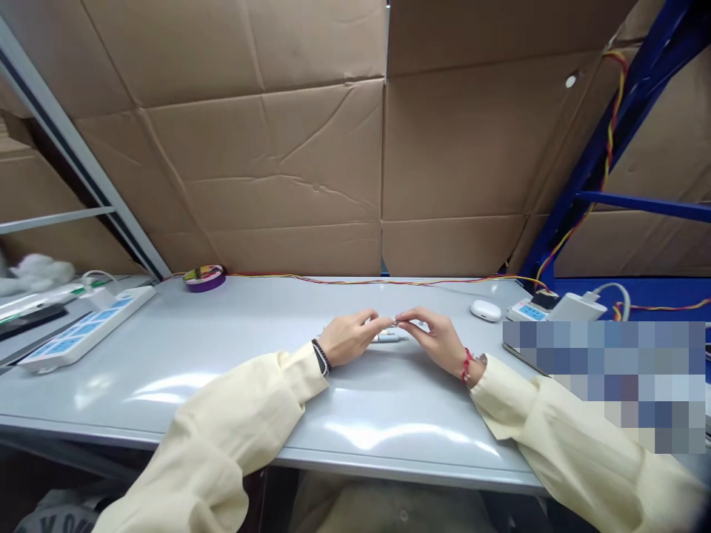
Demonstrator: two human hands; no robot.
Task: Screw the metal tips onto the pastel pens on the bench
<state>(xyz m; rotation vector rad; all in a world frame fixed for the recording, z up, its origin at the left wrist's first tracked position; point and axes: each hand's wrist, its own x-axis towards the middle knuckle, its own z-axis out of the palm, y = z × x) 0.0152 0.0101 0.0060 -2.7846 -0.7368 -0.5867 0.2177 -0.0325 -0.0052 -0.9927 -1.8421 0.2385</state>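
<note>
Over the middle of the grey table, my left hand (351, 337) and my right hand (436, 339) meet at the fingertips. Both pinch at a tiny item between them, too small to make out. Just beneath the fingertips lies a slim pen-like object (390, 337) with a pale blue-grey body, partly hidden by my left hand. A dark band circles my left wrist and a red one my right.
A white power strip (92, 329) lies at the left, a purple tape roll (205, 278) at the back left. At the right are a small white case (485, 310), a white charger (578, 306) and a blurred-out area. Red-yellow wire (355, 282) runs along the back edge.
</note>
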